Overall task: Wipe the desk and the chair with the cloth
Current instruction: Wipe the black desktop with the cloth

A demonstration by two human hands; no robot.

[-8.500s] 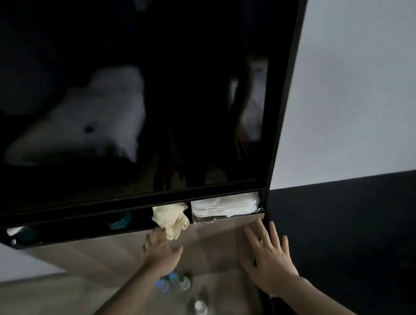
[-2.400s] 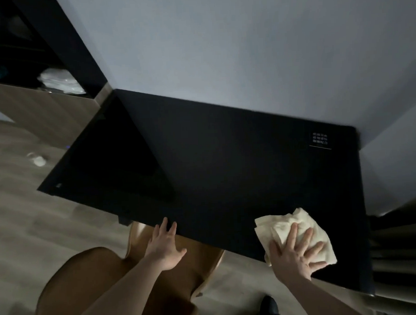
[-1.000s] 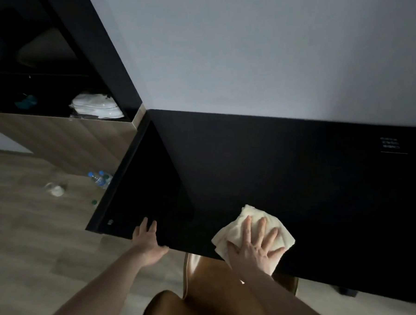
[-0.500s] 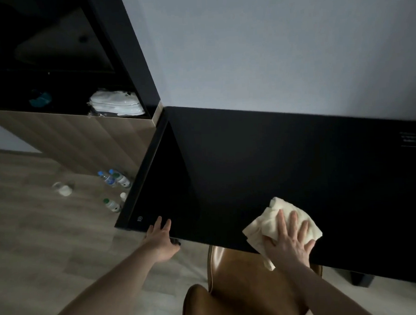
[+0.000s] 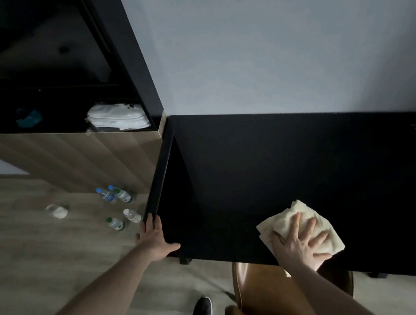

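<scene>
Since half a second earlier, the left hand [image 5: 154, 240] had been brought onto the desk's [image 5: 263, 169] front left corner, and the cloth [image 5: 302, 227] had been slid rightward along the front edge.

On the floor at far left, a small glass jar [image 5: 58, 210] and four plastic bottles [image 5: 119, 207] were seen before a wooden cabinet [image 5: 81, 159]; one white folded bundle [image 5: 118, 118] lay on its shelf. The left hand was laid flat on the corner, fingers straight and gripping nothing.

One cream cloth was crumpled near the front edge, right of centre. It was pressed flat beneath the right hand [image 5: 300, 244], fingers spread, nothing pinched. The unwiped expanse lay away from that hand, toward the back edge and the right end; the desk's long axis ran left to right, and the right hand was the nearer.

One brown chair [image 5: 269, 291] was tucked under the front edge, untouched, and one dark shoe [image 5: 201, 310] showed beside it.
</scene>
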